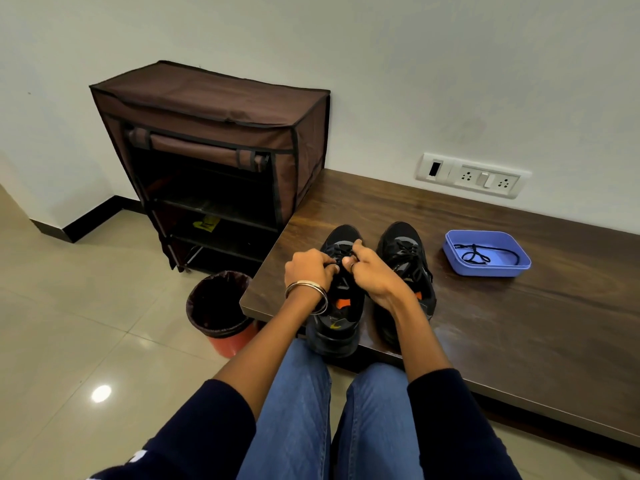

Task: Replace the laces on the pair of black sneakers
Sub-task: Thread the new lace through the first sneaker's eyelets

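A dark wooden bench [485, 306] ran along the white wall above a glossy tiled floor, with a brown fabric shoe rack [214, 140] standing open at its end and a lined red bin [221, 306] below the corner. On the bench a blue tray [457, 258] held a loose black lace [485, 254]. Both black sneakers sat before me; my left hand [308, 271] and right hand [370, 271] pinched the laces on the left sneaker [341, 323], beside the right sneaker [403, 251].
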Available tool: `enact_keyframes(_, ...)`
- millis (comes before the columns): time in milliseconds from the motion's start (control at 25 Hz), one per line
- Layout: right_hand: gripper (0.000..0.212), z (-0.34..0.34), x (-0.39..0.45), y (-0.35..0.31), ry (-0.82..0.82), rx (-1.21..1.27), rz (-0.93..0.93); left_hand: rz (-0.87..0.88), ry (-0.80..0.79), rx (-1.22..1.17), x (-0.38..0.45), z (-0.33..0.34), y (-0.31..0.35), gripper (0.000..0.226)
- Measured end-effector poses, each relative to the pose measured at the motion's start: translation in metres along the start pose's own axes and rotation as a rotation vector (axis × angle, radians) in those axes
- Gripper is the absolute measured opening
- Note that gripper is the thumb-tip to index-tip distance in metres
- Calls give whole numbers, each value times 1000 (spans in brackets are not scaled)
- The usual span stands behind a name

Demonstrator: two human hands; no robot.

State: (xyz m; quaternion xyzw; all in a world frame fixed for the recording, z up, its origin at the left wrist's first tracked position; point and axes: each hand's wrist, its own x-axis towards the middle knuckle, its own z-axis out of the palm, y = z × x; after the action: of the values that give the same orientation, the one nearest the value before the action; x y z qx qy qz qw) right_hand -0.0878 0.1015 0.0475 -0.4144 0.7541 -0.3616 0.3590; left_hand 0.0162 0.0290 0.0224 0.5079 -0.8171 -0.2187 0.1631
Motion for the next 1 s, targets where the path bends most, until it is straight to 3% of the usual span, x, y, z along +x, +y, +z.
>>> enact_keyframes(80, 40, 1, 2, 2, -15, -33, -27, -40, -1, -14, 0, -1, 1, 21)
enact_keyframes(160, 29, 2, 7, 0, 88, 94, -42, -90, -6, -50, 0, -2, 1, 19)
enact_keyframes(240, 31, -1, 6, -6, 204, 345, -9, -122, -23, -88, 1, -3, 0, 17)
enact_keyframes(320, 17, -4, 5, -6, 318, 464, -18, -150, -53, -138, 2, -4, -1, 16)
enact_keyframes(360, 10, -4, 3, -5, 367, 382, -45, -165, -67, -167, 2, -4, -1, 15)
enact_keyframes(480, 15, 0, 4, 7, 444, 119, -128, -177, -94, -201, 1, -3, -1, 15)
enact_keyframes(800, 7, 25, 8, 17, 455, -252, -228, -168, -89, -213, 0, -7, -2, 18)
enact_keyframes(880, 10, 32, 10, 20, 437, -426, -203, -190, -92, -236, 1, -9, -3, 16)
enact_keyframes(1000, 17, 37, 5, 25, 403, -494, -167, -214, -88, -274, 1, -9, -4, 14)
